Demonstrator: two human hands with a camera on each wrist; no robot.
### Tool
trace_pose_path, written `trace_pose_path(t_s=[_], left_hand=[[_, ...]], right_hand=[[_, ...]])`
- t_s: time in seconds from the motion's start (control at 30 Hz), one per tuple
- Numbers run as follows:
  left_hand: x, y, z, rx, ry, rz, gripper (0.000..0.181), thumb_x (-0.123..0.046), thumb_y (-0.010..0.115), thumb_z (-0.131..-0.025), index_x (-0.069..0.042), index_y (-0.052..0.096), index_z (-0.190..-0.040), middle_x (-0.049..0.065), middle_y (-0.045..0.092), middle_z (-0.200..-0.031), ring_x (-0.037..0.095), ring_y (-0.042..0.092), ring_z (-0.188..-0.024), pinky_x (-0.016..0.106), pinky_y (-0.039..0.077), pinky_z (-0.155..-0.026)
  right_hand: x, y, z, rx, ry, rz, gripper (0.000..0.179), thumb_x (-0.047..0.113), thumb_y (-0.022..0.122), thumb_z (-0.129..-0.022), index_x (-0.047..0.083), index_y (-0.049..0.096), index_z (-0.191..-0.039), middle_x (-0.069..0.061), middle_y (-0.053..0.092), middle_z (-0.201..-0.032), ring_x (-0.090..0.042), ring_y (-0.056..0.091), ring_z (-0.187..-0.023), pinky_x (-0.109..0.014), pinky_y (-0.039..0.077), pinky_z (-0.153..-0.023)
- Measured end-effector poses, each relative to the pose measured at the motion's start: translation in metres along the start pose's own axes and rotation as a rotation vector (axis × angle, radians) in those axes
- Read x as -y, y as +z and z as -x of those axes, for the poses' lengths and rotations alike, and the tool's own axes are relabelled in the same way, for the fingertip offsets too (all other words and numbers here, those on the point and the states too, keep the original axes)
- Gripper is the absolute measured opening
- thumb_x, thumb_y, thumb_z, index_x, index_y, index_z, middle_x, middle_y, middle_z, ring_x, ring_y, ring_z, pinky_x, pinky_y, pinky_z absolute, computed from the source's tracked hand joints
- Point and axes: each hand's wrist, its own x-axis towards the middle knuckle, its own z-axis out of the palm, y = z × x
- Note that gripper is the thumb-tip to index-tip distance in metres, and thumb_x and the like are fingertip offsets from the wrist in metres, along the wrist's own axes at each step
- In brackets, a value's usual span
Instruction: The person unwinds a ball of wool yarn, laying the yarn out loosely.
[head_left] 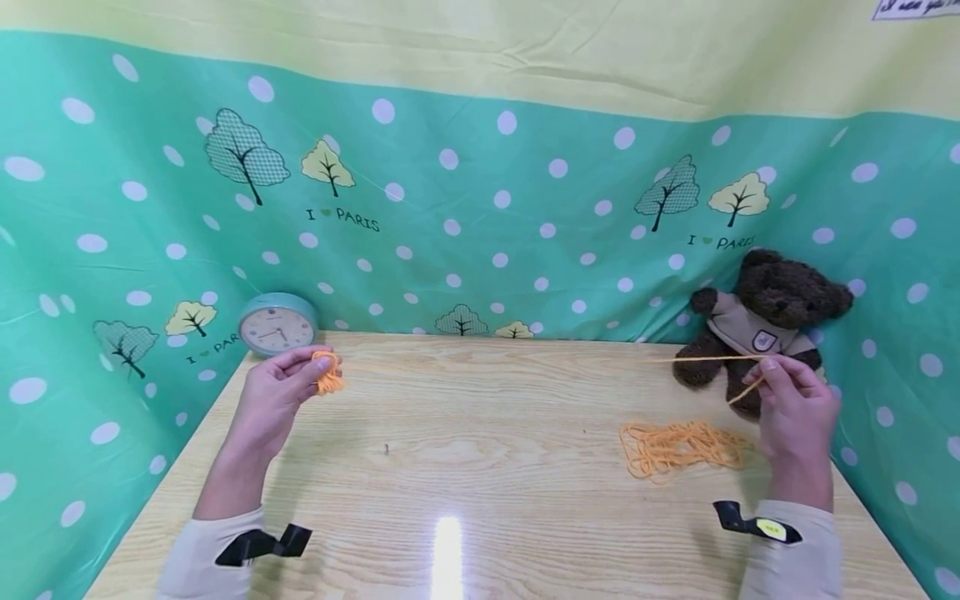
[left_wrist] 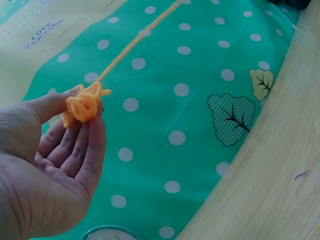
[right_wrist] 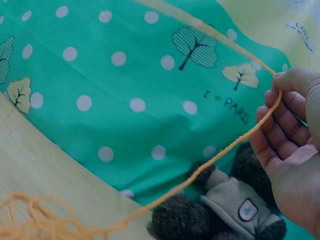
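Between the thumb and fingers of my left hand [head_left: 273, 396] I pinch a small looped bundle of orange yarn [left_wrist: 82, 106]. From that bundle a strand runs across to the right side. My right hand [head_left: 798, 404] pinches the strand [right_wrist: 245, 134] between thumb and forefinger, its other fingers loosely bent. The stretch between the hands looks straight and blurs in the middle of the head view. Below my right hand the strand drops to a loose heap of orange yarn [head_left: 682, 447] on the table.
A round teal clock [head_left: 277, 325] stands at the table's back left corner. At the back right sits a dark brown teddy bear [head_left: 761, 321] in a beige shirt, behind my right hand. A green dotted curtain [head_left: 465, 208] borders the wooden table [head_left: 487, 483].
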Motion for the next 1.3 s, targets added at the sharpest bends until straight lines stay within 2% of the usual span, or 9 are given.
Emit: trace_pose_path(t_s=[0.1,0.27,0.5,0.63,0.8,0.9,1.07,1.3], left_hand=[[0.000,0.000,0.000,0.022,0.015,0.026,0.013,-0.009,0.068,-0.100,-0.015,0.075,-0.109,-0.009,0.079,-0.096,0.003,0.073,-0.085,0.017,0.059,-0.074],[0.000,0.000,0.001,0.031,0.018,0.023,0.014,-0.009,0.068,-0.100,-0.017,0.076,-0.108,-0.008,0.079,-0.096,0.003,0.074,-0.085,0.017,0.059,-0.074],[0.000,0.001,0.002,0.044,0.021,0.031,0.014,-0.007,0.068,-0.099,-0.015,0.075,-0.109,-0.008,0.078,-0.095,0.003,0.073,-0.085,0.016,0.058,-0.074],[0.000,0.001,0.002,0.047,0.026,0.043,0.015,-0.006,0.067,-0.100,-0.015,0.074,-0.109,-0.010,0.077,-0.093,0.001,0.070,-0.082,0.014,0.055,-0.069],[0.000,0.000,0.002,0.035,0.021,0.053,0.012,-0.010,0.067,-0.101,-0.016,0.074,-0.108,-0.011,0.076,-0.092,0.000,0.066,-0.079,0.014,0.051,-0.065],[0.000,-0.001,0.002,0.023,0.021,0.075,0.011,-0.013,0.066,-0.101,-0.016,0.074,-0.108,-0.010,0.075,-0.094,0.000,0.066,-0.080,0.013,0.052,-0.067],[0.000,-0.003,0.001,0.020,0.048,0.126,0.012,-0.011,0.065,-0.102,-0.013,0.074,-0.109,-0.008,0.076,-0.097,0.003,0.070,-0.086,0.015,0.058,-0.074],[0.000,-0.006,0.001,0.008,0.065,0.158,0.013,-0.009,0.064,-0.102,-0.013,0.073,-0.109,-0.006,0.077,-0.097,0.004,0.072,-0.088,0.016,0.059,-0.077]], right_hand=[[0.002,-0.011,-0.002,-0.017,-0.008,0.021,0.012,-0.002,0.073,-0.092,-0.012,0.070,-0.100,-0.009,0.069,-0.088,-0.019,0.064,-0.072,-0.020,0.056,-0.065],[0.005,-0.027,-0.006,-0.032,0.027,0.045,0.008,-0.002,0.073,-0.092,-0.008,0.073,-0.098,-0.006,0.071,-0.085,-0.015,0.067,-0.074,-0.019,0.057,-0.065],[0.007,-0.046,-0.008,-0.077,0.050,0.011,0.006,-0.006,0.071,-0.092,-0.008,0.074,-0.097,-0.006,0.070,-0.086,-0.016,0.066,-0.073,-0.021,0.058,-0.065],[0.007,-0.051,-0.008,-0.080,0.071,0.034,0.007,-0.005,0.071,-0.092,-0.007,0.075,-0.098,-0.004,0.070,-0.087,-0.015,0.066,-0.073,-0.020,0.058,-0.065],[0.007,-0.053,-0.009,-0.095,0.091,0.116,0.013,0.002,0.076,-0.091,-0.005,0.076,-0.102,-0.002,0.067,-0.093,-0.014,0.066,-0.077,-0.018,0.058,-0.067],[0.006,-0.053,-0.010,-0.108,0.112,0.152,0.016,0.005,0.079,-0.090,-0.003,0.076,-0.103,-0.002,0.064,-0.098,-0.012,0.066,-0.078,-0.017,0.058,-0.067],[0.006,-0.060,-0.013,-0.126,0.154,0.121,0.012,0.004,0.079,-0.089,-0.001,0.077,-0.101,0.000,0.067,-0.096,-0.011,0.068,-0.077,-0.018,0.059,-0.067],[0.007,-0.074,-0.012,-0.141,0.177,0.116,0.010,0.002,0.078,-0.090,-0.001,0.077,-0.099,0.000,0.073,-0.086,-0.012,0.069,-0.073,-0.020,0.060,-0.065]])
